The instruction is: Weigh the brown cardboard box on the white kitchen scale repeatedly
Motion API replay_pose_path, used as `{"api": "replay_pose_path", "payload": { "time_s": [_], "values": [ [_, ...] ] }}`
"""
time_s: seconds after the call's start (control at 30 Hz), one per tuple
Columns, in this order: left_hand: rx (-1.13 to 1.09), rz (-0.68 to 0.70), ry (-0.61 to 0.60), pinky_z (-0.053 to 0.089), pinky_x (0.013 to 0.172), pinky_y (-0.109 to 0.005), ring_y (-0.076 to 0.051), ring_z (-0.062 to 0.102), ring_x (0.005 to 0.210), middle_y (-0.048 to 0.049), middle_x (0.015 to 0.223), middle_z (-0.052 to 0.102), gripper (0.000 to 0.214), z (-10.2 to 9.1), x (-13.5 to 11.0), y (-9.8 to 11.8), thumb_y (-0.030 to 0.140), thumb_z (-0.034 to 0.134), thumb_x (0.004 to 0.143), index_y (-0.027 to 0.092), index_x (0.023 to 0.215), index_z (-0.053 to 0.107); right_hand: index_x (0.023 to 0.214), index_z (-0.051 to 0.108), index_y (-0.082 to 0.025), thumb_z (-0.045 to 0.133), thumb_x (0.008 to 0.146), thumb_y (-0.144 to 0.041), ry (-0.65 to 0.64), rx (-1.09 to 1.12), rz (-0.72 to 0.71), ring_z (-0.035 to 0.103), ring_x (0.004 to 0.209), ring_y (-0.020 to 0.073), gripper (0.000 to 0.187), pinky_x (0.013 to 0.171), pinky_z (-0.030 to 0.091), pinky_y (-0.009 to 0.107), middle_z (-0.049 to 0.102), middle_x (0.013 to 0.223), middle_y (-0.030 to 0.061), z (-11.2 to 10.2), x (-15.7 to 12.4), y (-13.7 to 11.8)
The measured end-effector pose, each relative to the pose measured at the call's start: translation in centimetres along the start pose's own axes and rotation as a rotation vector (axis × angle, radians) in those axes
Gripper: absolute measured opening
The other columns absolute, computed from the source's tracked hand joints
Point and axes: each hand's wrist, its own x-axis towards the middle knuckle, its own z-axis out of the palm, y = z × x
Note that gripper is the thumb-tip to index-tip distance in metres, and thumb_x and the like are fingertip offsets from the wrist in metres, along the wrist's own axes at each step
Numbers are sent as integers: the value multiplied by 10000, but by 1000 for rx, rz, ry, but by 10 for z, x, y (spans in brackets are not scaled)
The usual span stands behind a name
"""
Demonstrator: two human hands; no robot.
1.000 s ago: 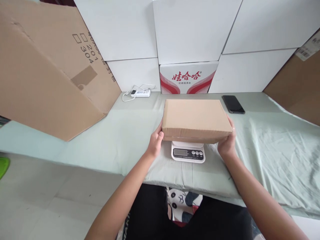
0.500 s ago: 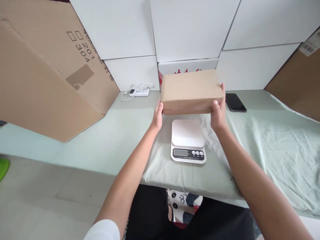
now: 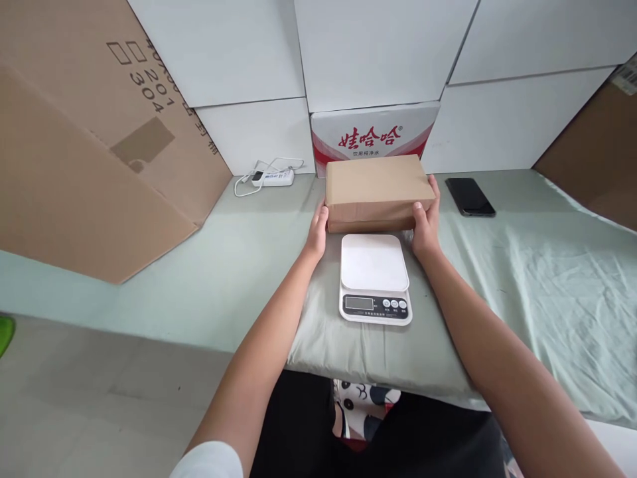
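A brown cardboard box (image 3: pixel 378 182) is gripped at both ends, just behind the kitchen scale. My left hand (image 3: pixel 317 231) presses against its left end, thumb at the front corner. On the other end, my right hand (image 3: pixel 426 216) has its thumb on the front face and its fingers around the right side. The white digital kitchen scale (image 3: pixel 374 262) lies on the cloth in front of the box, its platform bare and its display blank. Whether the box's underside touches the table cannot be made out.
Behind stands a white and red carton (image 3: pixel 328 129) against white panels. A black phone (image 3: pixel 470 196) lies to the right, a white power strip (image 3: pixel 273 178) with a cable to the left. Large cardboard cartons flank both sides, the left carton (image 3: pixel 74 166) being nearer. Pale green cloth (image 3: pixel 239 265) covers the table.
Both hands have lowered the cardboard box and shifted its right end slightly left. More of the red lettering on the carton behind now shows. My view has tilted a little.
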Motion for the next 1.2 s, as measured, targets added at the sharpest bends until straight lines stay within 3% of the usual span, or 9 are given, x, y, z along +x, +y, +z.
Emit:
{"api": "replay_pose_path", "payload": {
  "time_s": [0.1, 0.27, 0.5, 0.83, 1.2],
  "values": [
    [13, 52, -18, 336, 1491, -505, -329, 408, 1804, -37, 1784, 646, 826, -1, 1, -4, 897, 521, 1021, 340, 1611, 673, 1775, 396, -347, 581, 913, -949, 1, -19, 12, 404, 1780, 422, 1067, 1508, 273, 705, 495, 1844, 124, 1, -2, -1],
    [36, 22, -26, 373, 1472, -499, -316, 433, 1791, -28, 1762, 668, 808, -3, 2, -7, 899, 486, 1034, 350, 1596, 675, 1765, 394, -338, 562, 926, -946, 11, -47, 24, 425, 1767, 422, 1050, 1498, 294, 701, 477, 1860, 131, 2, -4, -5],
    [-51, -4, -3, 334, 1488, -489, -298, 438, 1788, -49, 1732, 694, 723, -2, 3, -7, 847, 562, 1026, 318, 1483, 746, 1747, 406, -381, 588, 924, -927, 8, -31, 60, 444, 1750, 414, 1004, 1499, 282, 722, 479, 1861, 101, 1, -5, -8],
    [-39, -67, 11, 451, 1416, -465, -315, 540, 1723, -87, 1687, 730, 747, -1, 4, -4, 842, 540, 1030, 270, 1469, 736, 1692, 446, -348, 595, 926, -895, 21, -40, 91, 444, 1737, 406, 953, 1493, 279, 712, 504, 1825, 117, 2, -6, -14],
    [-38, -76, 13, 485, 1388, -481, -327, 590, 1678, -93, 1579, 798, 713, -2, 4, -5, 841, 549, 1029, 270, 1403, 758, 1661, 476, -362, 597, 925, -884, 27, -43, 85, 448, 1720, 406, 910, 1487, 271, 726, 524, 1798, 108, 3, -5, -11]
  ]
}}
